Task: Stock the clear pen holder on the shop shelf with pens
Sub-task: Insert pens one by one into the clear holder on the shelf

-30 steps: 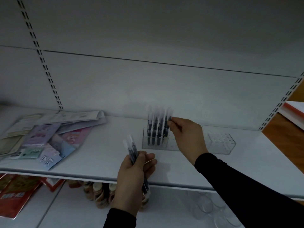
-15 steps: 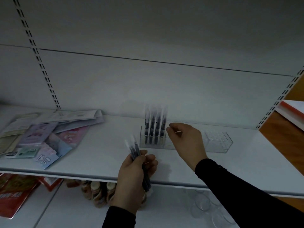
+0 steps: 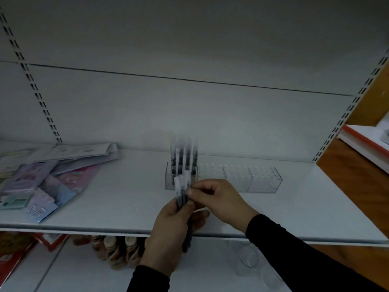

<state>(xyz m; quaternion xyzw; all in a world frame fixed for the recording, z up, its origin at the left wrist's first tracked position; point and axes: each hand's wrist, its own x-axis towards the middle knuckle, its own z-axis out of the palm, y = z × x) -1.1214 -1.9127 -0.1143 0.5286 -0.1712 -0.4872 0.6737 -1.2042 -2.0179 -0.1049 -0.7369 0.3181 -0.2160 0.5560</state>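
A long clear pen holder lies on the white shelf. Several dark pens with clear caps stand upright in its left end; the holes further right hold nothing. In front of the holder, my left hand grips a small bundle of the same pens, tips up. My right hand has come against the bundle from the right and pinches one of its pens with thumb and forefinger. The picture is blurred.
A loose pile of packaged stationery cards covers the shelf's left part. Below the shelf sit brown bottles, red packets and clear cups. A wooden unit with a red-edged white box stands at the right.
My right hand left the pens in the holder and came back down to the bundle. My left hand lifted the bundle up and to the right, towards the holder.
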